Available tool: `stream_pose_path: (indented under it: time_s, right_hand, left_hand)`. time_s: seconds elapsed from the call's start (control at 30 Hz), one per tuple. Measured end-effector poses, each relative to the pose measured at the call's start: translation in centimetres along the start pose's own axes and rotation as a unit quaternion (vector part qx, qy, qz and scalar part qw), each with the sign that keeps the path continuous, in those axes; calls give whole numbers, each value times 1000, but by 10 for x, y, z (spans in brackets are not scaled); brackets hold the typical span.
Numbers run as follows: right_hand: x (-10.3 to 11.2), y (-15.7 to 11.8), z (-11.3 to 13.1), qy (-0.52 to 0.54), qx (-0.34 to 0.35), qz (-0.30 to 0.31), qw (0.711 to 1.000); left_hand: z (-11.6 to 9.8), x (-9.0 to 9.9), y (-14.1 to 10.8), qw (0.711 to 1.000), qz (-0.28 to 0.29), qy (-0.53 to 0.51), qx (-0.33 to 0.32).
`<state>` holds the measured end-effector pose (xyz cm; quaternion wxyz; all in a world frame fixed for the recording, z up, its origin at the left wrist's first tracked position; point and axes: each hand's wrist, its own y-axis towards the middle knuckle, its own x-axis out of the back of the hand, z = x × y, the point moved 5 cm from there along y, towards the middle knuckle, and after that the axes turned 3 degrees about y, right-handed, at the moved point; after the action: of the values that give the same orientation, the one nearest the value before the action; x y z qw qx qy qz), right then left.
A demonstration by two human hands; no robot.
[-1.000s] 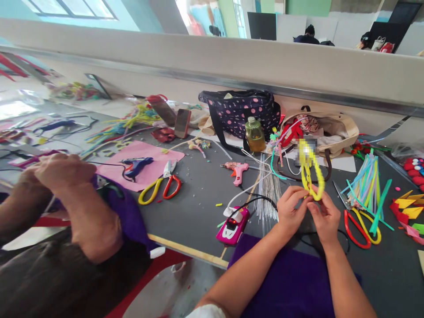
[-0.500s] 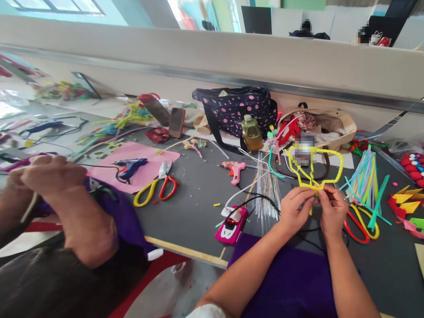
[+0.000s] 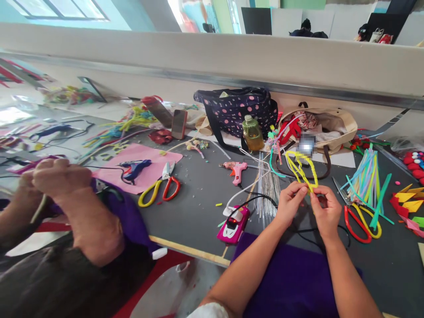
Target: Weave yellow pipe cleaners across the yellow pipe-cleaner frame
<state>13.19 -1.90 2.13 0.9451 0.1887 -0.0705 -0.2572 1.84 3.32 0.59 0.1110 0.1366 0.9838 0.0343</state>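
Observation:
Between my two hands I hold a yellow pipe cleaner [image 3: 301,164] bent into long loops that stand up above my fingers. My left hand [image 3: 291,204] pinches its lower end from the left. From the right, my right hand [image 3: 326,211] grips the same gathered base, thumb against fingers; the exact crossing point is partly hidden. To the right of my right hand lie scissors [image 3: 358,223] with red and yellow handles. A bundle of pastel pipe cleaners [image 3: 363,176] lies beyond them. Left of my hands are thin metal wires [image 3: 270,190] and a pink glue gun [image 3: 236,170].
A magenta power strip [image 3: 233,226] with black and white cords lies near the front edge. A bottle [image 3: 252,132], a dotted bag [image 3: 238,108] and a beige tote [image 3: 341,126] stand behind. At left, another person's hands [image 3: 61,179] work near a blue glue gun [image 3: 135,170] and second scissors [image 3: 162,187].
The yellow pipe cleaner's loops, spread wide to both sides before, are now folded close together and lean left. My hands still hold its base.

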Motion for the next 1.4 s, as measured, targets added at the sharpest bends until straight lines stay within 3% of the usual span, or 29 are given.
stream_pose_path:
  time_s: [0.1,0.37,0.5,0.67,0.8,0.93,1.03,1.2,1.4]
  right_hand:
    - [0,-2,-4,-12,-20,-13,1000]
    - [-4,-7,-8,8,-17,3,1000]
    - [-4,-7,-8,33,-35,-14,999]
    - [-3,-5,-12,95,-106,-46,989]
    - [-1,-1,-19,159,-130,-60,977]
    - [7,4,-25,216,-164,-104,957]
    - [9,8,-28,249,-204,-97,942]
    - [5,8,-27,264,-227,-70,935]
    - [4,7,-29,264,-237,-75,932]
  left_hand:
    - [4,0,0,996,5,-77,53]
    - [3,4,3,984,-13,-148,94]
    - [2,5,3,983,-31,-165,79]
    - [0,6,2,976,-56,-205,53]
    - [-3,10,1,984,-78,-160,32]
    - [-9,20,-1,984,-147,-94,-23]
    - [-9,25,1,980,-181,-76,-43]
    - [-1,28,5,969,-214,-123,-10]
    - [0,20,4,970,-183,-157,29]
